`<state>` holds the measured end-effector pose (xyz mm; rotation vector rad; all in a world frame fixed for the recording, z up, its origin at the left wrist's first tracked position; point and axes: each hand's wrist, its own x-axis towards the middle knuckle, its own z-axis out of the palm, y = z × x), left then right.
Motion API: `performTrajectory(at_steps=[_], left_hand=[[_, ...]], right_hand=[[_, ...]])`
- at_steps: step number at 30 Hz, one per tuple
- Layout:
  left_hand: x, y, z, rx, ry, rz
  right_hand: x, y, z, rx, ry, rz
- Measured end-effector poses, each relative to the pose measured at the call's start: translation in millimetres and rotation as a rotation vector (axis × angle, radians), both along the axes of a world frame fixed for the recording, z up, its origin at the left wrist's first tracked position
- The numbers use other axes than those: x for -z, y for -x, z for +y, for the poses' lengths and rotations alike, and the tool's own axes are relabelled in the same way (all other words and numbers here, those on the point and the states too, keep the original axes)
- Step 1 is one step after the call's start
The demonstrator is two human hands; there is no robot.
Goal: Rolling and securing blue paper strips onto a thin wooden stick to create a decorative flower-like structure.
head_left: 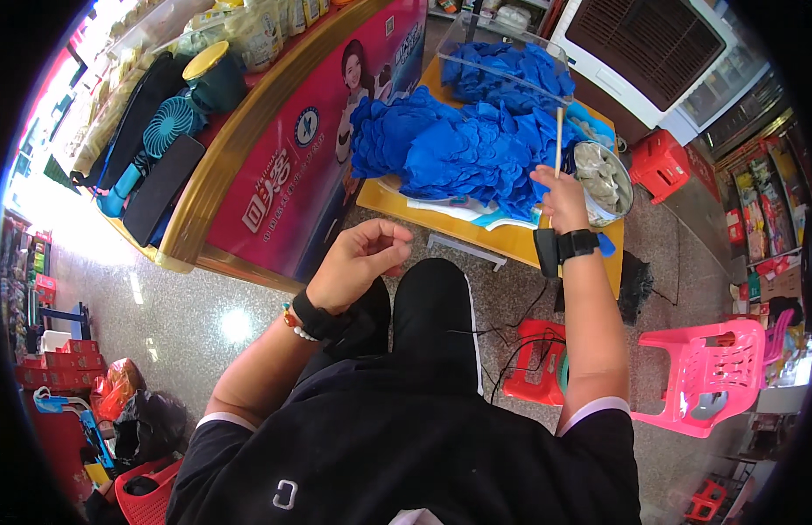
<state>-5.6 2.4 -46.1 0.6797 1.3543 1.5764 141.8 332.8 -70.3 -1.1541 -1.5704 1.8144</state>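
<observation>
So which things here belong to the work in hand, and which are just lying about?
In use:
right hand holding an upright stick
left hand, curled, nothing visible in it
metal bowl
blue pieces piled on the yellow table

Lying about:
teal fan
pink chair
red stool

A small shop. A long sales counter (248,131) with an advertising poster (336,114) on its front runs along the far left. Shelves of packaged goods (764,210) line the right wall. Stacked red cartons (52,363) sit near left, and plastic chairs (712,372) stand on the polished stone floor (178,306).
</observation>
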Motion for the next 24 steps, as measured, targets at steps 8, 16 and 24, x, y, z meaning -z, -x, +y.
performTrajectory(at_steps=[8,16,24], left_hand=[[6.8,-7.6,6.2,0.041,0.033,-0.014],[9.8,-5.5,-2.6,0.035,0.016,-0.038],[8.2,-4.3,-0.2,0.055,0.006,-0.035]], right_hand=[[-17.1,30.3,-23.6,-0.14,-0.804,-0.467],[-13.1,60.4,-40.3,-0.127,-0.942,-0.673],[-14.8,122.3,-58.1,-0.327,-0.856,-0.69]])
